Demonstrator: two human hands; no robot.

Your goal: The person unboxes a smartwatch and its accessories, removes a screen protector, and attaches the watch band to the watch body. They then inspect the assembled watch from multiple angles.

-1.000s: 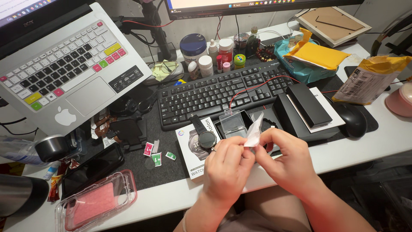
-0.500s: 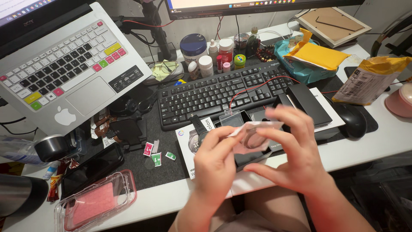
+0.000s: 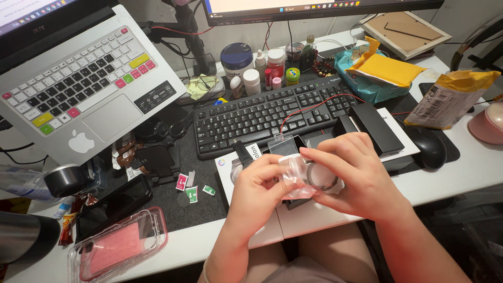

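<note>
My left hand [image 3: 258, 189] and my right hand [image 3: 352, 175] meet over the desk's front edge. Between them they hold a clear plastic film piece [image 3: 294, 176] with a round dark-rimmed watch face [image 3: 318, 177] behind it. The left thumb and forefinger pinch the film's left side; the right fingers curl over the watch from above. Below the hands lies a white box [image 3: 236, 166] with a black watch strap [image 3: 242, 153] sticking up from it. A small clear tray [image 3: 283, 145] sits just behind the hands.
A black keyboard [image 3: 262, 112] with a red wire across it lies behind. A white laptop [image 3: 84, 89] leans at the left. A black box [image 3: 377, 128], black mouse [image 3: 427, 148], yellow packets [image 3: 450, 97], small bottles [image 3: 262, 65], a pink clear phone case [image 3: 118, 246] and small coloured wipe packets [image 3: 189, 187] surround them.
A second ago my hands held a thin white strip upright. They have since turned the clear film flat over the watch face, and the right hand has closed over it.
</note>
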